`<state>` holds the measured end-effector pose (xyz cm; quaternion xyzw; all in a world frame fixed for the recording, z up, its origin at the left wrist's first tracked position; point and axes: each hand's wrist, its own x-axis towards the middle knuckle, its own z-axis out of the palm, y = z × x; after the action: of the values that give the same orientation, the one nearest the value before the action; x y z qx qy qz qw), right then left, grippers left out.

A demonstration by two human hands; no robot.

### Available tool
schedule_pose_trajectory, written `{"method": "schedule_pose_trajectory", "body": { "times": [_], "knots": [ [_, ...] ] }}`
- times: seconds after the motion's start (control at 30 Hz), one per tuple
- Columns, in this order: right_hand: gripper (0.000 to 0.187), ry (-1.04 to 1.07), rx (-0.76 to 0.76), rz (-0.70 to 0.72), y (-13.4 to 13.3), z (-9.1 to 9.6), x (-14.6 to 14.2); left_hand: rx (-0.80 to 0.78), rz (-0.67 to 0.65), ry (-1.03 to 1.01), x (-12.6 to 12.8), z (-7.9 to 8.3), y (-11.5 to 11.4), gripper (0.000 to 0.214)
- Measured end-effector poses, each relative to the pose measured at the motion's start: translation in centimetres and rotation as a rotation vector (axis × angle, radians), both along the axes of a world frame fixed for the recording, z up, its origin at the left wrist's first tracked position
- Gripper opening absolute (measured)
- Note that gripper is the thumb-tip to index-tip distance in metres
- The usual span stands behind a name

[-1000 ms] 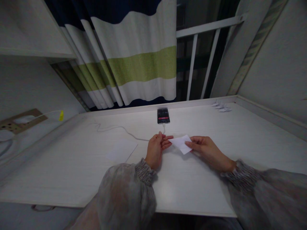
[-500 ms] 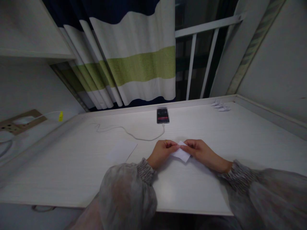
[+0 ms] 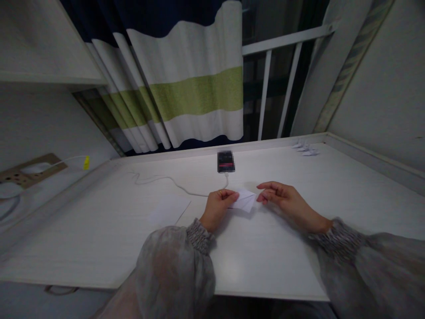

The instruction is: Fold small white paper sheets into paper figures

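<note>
A small folded piece of white paper (image 3: 245,201) shows crease lines and a pointed right end. My left hand (image 3: 219,204) pinches its left side between thumb and fingers, holding it just over the desk. Just off the paper's right tip is my right hand (image 3: 277,198), thumb and fingers apart with nothing between them. To the left, a flat sheet of white paper (image 3: 169,210) lies on the white desk (image 3: 265,261).
A dark phone-like device (image 3: 226,161), its surface pixelated, lies at the back with a white cable (image 3: 172,179) running left. Several small folded paper pieces (image 3: 306,148) sit in the far right corner. A power strip (image 3: 33,170) is at left, below a shelf.
My right hand has let go of the folded paper and drawn slightly right. The paper has turned in my left hand, so its point now faces right.
</note>
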<state>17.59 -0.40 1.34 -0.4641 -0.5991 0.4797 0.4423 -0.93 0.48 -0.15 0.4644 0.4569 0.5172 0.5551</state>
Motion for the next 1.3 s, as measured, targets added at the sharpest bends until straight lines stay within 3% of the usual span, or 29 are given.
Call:
{"method": "schedule_pose_trajectory", "body": {
  "times": [0.17, 0.27, 0.33, 0.43, 0.53, 0.63, 0.73, 0.93, 1.1, 1.3],
  "knots": [
    [0.032, 0.02, 0.036, -0.02, 0.0, -0.2, -0.6, 0.045, 0.065, -0.006, 0.3, -0.3, 0.1, 0.022],
    [0.04, -0.008, 0.058, 0.058, -0.2, -0.7, -1.3, 0.107, -0.018, 0.064, 0.6, -0.4, -0.3, 0.021],
    [0.031, -0.105, 0.118, 0.088, -0.3, -0.9, -1.4, 0.161, -0.068, 0.133, 0.6, -0.5, -0.6, 0.021],
    [0.015, -0.252, 0.233, 0.076, -0.5, -0.8, -1.2, 0.252, -0.118, 0.253, 0.4, -0.3, -0.9, 0.02],
    [0.015, -0.301, 0.291, 0.052, -0.6, -0.7, -0.9, 0.342, -0.163, 0.383, 0.1, 0.0, -1.0, 0.018],
    [0.017, -0.281, 0.249, 0.036, -0.7, -0.6, -0.8, 0.398, -0.214, 0.503, -0.3, 0.1, -1.0, 0.018],
    [0.021, -0.211, 0.117, 0.055, -0.7, -0.6, -0.8, 0.325, -0.222, 0.482, -0.4, -0.1, -0.8, 0.018],
    [0.028, 0.036, -0.106, 0.108, -0.6, -0.6, -0.7, 0.071, -0.291, 0.166, -0.4, 0.1, -0.5, 0.028],
    [0.027, 0.109, -0.167, 0.053, -0.3, -0.9, -0.6, -0.089, -0.332, 0.024, -0.5, 0.4, -0.4, 0.035],
    [0.028, 0.132, -0.199, 0.033, -0.1, -0.9, -0.7, -0.13, -0.392, -0.059, -1.1, 0.2, -0.1, 0.039]
  ]
}}
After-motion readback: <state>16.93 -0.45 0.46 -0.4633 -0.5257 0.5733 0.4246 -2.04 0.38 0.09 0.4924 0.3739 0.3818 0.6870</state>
